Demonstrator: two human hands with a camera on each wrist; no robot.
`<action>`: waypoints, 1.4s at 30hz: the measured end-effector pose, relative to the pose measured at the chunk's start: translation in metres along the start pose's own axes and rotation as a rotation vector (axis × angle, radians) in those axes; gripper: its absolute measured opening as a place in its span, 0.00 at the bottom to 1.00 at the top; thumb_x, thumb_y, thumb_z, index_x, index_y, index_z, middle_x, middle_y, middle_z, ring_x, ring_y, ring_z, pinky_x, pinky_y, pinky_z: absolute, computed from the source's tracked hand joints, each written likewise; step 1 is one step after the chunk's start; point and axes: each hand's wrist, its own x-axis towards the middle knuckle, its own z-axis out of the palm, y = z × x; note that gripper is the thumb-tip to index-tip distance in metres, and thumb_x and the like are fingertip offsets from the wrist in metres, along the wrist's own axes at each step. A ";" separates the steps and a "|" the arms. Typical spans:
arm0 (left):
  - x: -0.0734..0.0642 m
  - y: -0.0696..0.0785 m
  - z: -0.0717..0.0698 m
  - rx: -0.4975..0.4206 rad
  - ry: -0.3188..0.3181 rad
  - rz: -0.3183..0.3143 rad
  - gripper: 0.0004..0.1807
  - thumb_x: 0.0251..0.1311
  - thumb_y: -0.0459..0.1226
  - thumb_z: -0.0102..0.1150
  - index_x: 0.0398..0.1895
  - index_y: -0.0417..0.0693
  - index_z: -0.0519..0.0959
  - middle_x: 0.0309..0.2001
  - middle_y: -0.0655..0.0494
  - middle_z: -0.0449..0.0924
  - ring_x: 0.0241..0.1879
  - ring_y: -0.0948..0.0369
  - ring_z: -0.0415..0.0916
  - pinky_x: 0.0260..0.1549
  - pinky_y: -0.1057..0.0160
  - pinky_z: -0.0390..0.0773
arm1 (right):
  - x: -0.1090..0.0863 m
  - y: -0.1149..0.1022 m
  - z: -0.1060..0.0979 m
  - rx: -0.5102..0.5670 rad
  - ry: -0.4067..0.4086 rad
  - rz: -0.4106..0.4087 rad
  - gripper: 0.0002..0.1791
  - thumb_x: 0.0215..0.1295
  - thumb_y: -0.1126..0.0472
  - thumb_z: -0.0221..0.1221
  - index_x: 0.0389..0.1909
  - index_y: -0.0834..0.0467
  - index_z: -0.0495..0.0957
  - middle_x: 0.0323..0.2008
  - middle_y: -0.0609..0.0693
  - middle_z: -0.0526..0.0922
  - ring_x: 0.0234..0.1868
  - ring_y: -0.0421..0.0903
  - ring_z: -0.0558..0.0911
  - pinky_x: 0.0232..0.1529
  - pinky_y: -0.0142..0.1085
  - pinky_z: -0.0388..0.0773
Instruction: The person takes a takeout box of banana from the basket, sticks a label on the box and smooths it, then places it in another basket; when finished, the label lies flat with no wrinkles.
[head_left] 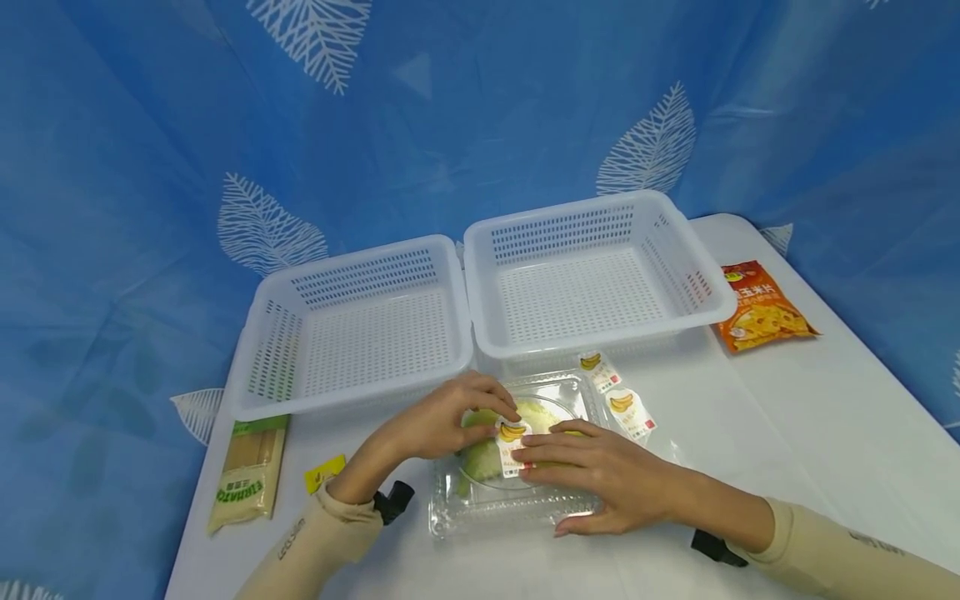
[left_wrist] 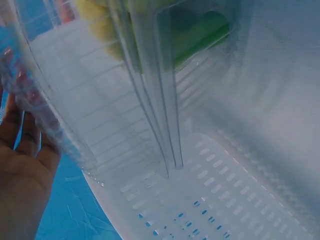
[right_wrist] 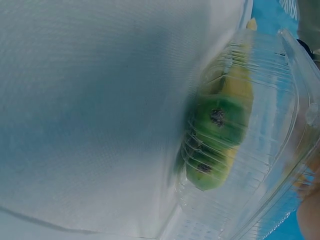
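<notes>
A clear plastic clamshell box (head_left: 517, 505) with green-yellow bananas (right_wrist: 220, 120) inside lies near the front of the white table. On its lid is a white label (head_left: 513, 462) printed with bananas. My left hand (head_left: 450, 417) touches the label's upper left edge with thumb and index finger, loosely bent. The flat fingers of my right hand (head_left: 600, 467) lie on the label's right side, thumb at the box's front edge. In the left wrist view, fingers (left_wrist: 30, 132) rest against the clear plastic. Two more banana labels (head_left: 632, 414) lie right of the box.
Two white perforated baskets (head_left: 356, 400) stand side by side behind the box. An orange snack bag (head_left: 765, 308) lies at the right. At the left are a pack of noodles (head_left: 247, 471) and a small yellow packet (head_left: 324, 472), next to my left forearm.
</notes>
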 end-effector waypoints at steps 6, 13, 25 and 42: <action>-0.001 -0.001 0.003 -0.063 -0.087 0.017 0.14 0.61 0.29 0.63 0.49 0.48 0.84 0.51 0.58 0.82 0.55 0.61 0.75 0.59 0.62 0.75 | -0.001 0.000 0.001 0.007 -0.003 0.006 0.37 0.53 0.39 0.68 0.61 0.53 0.76 0.65 0.48 0.74 0.66 0.46 0.73 0.65 0.43 0.69; -0.002 -0.005 0.008 -0.053 -0.103 0.011 0.16 0.60 0.29 0.63 0.51 0.50 0.84 0.52 0.59 0.82 0.57 0.61 0.74 0.63 0.59 0.73 | -0.001 0.000 0.001 0.002 -0.012 0.010 0.37 0.53 0.39 0.68 0.62 0.52 0.75 0.66 0.47 0.73 0.67 0.46 0.72 0.66 0.43 0.68; -0.005 -0.004 0.006 -0.100 -0.092 -0.001 0.15 0.60 0.30 0.64 0.50 0.50 0.84 0.51 0.61 0.83 0.56 0.64 0.75 0.62 0.62 0.73 | -0.001 0.000 0.001 -0.007 -0.001 0.005 0.37 0.53 0.39 0.68 0.62 0.52 0.75 0.65 0.48 0.73 0.67 0.46 0.72 0.64 0.44 0.70; -0.014 -0.003 0.006 -0.124 -0.057 -0.035 0.16 0.60 0.32 0.65 0.51 0.51 0.83 0.51 0.63 0.83 0.57 0.64 0.75 0.63 0.60 0.73 | 0.000 0.000 0.001 -0.039 0.043 -0.032 0.38 0.51 0.40 0.70 0.62 0.53 0.75 0.65 0.49 0.74 0.66 0.47 0.73 0.63 0.45 0.71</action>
